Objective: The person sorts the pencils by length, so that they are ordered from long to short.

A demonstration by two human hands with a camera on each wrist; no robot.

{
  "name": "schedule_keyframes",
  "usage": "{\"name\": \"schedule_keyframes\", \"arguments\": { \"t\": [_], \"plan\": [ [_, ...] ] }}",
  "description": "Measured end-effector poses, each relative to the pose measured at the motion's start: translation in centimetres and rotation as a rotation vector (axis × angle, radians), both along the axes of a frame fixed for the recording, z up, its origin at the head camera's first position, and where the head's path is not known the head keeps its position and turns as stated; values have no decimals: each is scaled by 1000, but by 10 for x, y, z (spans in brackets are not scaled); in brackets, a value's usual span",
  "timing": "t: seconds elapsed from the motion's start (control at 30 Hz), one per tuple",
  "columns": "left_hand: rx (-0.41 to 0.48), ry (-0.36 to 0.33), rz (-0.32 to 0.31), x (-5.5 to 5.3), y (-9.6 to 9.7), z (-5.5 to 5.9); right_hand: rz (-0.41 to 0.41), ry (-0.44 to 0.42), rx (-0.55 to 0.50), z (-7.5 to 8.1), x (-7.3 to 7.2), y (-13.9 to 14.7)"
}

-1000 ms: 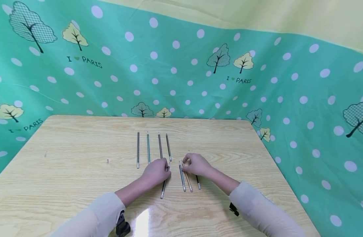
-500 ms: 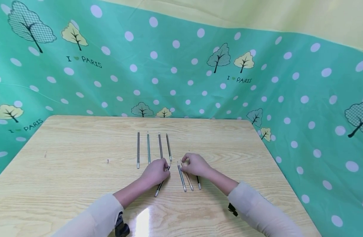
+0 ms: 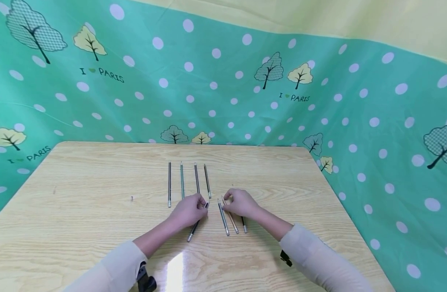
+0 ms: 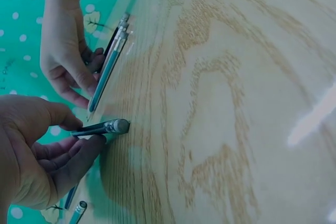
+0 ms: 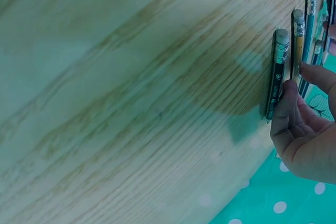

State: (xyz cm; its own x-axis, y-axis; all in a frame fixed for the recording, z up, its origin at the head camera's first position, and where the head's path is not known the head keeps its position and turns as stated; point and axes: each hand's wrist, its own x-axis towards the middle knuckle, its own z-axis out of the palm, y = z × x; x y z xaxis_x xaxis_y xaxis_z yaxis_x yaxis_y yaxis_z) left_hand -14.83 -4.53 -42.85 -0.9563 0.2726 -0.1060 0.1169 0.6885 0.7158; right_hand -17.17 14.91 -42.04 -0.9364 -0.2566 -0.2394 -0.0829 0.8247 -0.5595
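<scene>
- Left hand [image 3: 188, 210] is stretched low over the table [image 3: 99, 227], a dark pencil [image 3: 194, 229] pinched in its fingers.
- Right hand [image 3: 241, 202] is angled inward, clamped on a yellow pencil [image 5: 298, 40].
- Either side of that are laid a blue pencil [image 5: 308, 35] and a black pencil [image 5: 276, 80].

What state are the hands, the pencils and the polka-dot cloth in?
Left hand: curled, pinching the dark pencil.
Dark pencil: held at a slant.
Right hand: curled, pinching the yellow pencil.
Yellow pencil: held.
Blue pencil: lying beside the yellow one.
Black pencil: lying flat.
Leftmost far pencil: lying flat.
Green far pencil: lying flat.
Third far pencil: lying flat.
Rightmost far pencil: lying flat.
Cloth: hanging.
</scene>
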Motion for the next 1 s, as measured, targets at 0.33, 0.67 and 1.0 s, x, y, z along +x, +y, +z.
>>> {"name": "schedule_keyframes", "arguments": {
  "t": [0.33, 0.67, 1.0],
  "plan": [
    [57, -39, 15, -3, -3, 0, -6, 21, 7, 2, 1, -4],
    [106, -72, 26, -3, -4, 2, 14, 30, 5, 1, 2, -8],
    [161, -115, 43, -5, -7, 1, -24, -3, -30, 3, 2, -8]
  ]
}}
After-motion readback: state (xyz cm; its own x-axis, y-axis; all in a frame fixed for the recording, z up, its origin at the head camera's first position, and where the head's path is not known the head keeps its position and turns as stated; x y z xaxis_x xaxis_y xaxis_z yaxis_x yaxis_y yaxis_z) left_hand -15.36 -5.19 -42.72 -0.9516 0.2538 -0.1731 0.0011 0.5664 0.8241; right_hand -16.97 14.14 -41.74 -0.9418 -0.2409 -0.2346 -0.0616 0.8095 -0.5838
